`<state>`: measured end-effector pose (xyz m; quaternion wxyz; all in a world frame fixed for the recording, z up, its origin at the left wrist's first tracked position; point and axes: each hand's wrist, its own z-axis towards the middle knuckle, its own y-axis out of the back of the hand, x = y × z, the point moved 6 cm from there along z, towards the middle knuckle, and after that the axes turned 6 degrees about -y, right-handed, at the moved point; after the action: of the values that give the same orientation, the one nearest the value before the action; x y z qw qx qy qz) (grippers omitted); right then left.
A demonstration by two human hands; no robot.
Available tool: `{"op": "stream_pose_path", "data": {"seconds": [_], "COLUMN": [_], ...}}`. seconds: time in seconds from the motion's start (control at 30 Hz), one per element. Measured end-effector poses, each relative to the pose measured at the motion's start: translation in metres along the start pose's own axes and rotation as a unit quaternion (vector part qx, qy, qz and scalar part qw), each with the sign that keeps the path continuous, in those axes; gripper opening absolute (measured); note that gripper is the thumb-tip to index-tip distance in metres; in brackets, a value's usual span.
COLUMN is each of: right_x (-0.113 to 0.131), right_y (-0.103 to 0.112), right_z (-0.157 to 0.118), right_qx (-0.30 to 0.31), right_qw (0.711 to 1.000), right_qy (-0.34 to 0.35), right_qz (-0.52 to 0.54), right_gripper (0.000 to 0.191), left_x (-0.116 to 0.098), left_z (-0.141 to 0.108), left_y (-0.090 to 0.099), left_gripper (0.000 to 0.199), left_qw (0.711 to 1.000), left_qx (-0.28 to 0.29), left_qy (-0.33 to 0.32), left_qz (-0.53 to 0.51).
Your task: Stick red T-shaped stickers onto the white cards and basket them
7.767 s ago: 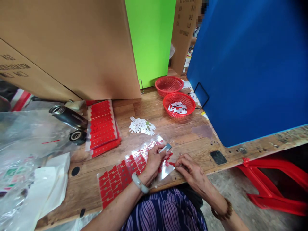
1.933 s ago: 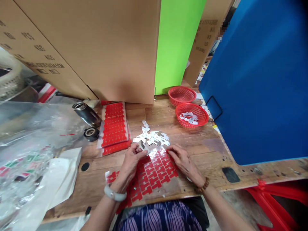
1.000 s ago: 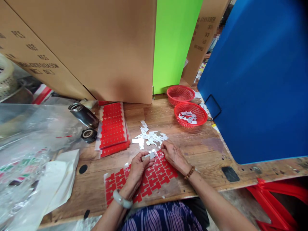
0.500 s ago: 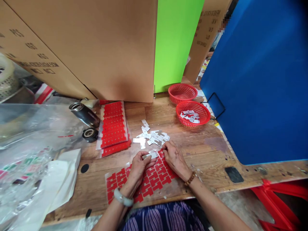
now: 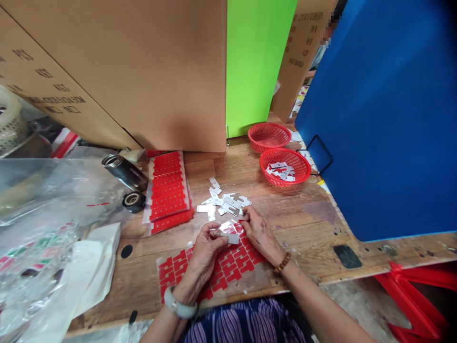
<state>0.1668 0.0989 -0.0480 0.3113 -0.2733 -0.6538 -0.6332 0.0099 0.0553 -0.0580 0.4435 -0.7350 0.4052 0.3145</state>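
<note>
My left hand (image 5: 207, 245) is closed on a small flat silver-white plate (image 5: 233, 238), pinched between thumb and fingers above a sheet of red stickers (image 5: 228, 264). At the far right corner of that sheet, my right hand (image 5: 260, 232) pinches a small red sticker (image 5: 243, 222); whether it is fully off the backing I cannot tell. The clear backing shines between the two hands. Just beyond them lies a loose pile of similar plates (image 5: 232, 204), some with a notch. My left forearm covers part of the sheet.
Two red plastic baskets (image 5: 269, 136) stand at the back right; the nearer basket (image 5: 263, 172) holds plates with red on them. More red sticker sheets (image 5: 167, 186), a dark flask (image 5: 124, 172) and its lid (image 5: 134, 201) lie left. Cardboard, green and blue panels (image 5: 378, 119) border the table.
The plate in my left hand has tipped and moved slightly right and toward me. My right hand has shifted a little, with red now showing at its fingertips.
</note>
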Motion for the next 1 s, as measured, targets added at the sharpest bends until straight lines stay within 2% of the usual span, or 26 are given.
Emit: {"op": "stream_pose_path", "data": {"seconds": [0.1,0.23,0.4,0.53,0.73,0.87,1.0], "right_x": [0.000,-0.002,-0.006,-0.008,-0.002,-0.001,-0.005], "right_y": [0.002,0.001,-0.005,-0.006,-0.002,0.003,0.012], "right_z": [-0.002,-0.006,-0.006,-0.008,-0.016,-0.020,-0.022], "right_qx": [-0.019,-0.030,-0.044,-0.045,0.012,0.058,0.077], "right_qw": [1.000,0.999,0.999,0.998,0.997,0.988,0.966], "right_qy": [0.019,0.018,-0.001,-0.003,0.018,0.032,-0.021], "right_qz": [-0.002,0.020,0.030,0.034,0.071,0.137,0.244], "right_gripper": [0.015,0.015,0.011,0.012,0.015,0.011,0.008], "left_x": [-0.002,0.001,0.012,0.019,0.020,0.018,0.014], "left_z": [-0.001,0.001,0.008,0.015,0.016,0.016,0.011], "left_y": [-0.001,-0.005,-0.008,-0.007,-0.005,-0.007,-0.009], "left_gripper": [0.044,0.031,0.018,0.014,0.020,0.016,0.010], "left_qw": [1.000,0.998,0.997,0.999,0.999,0.999,0.997], "left_qx": [0.018,0.050,0.026,0.000,-0.012,-0.007,0.026], "left_qy": [0.011,0.044,0.064,0.041,0.021,0.040,0.072], "left_qz": [-0.006,-0.023,-0.043,-0.004,0.027,0.026,0.023]}}
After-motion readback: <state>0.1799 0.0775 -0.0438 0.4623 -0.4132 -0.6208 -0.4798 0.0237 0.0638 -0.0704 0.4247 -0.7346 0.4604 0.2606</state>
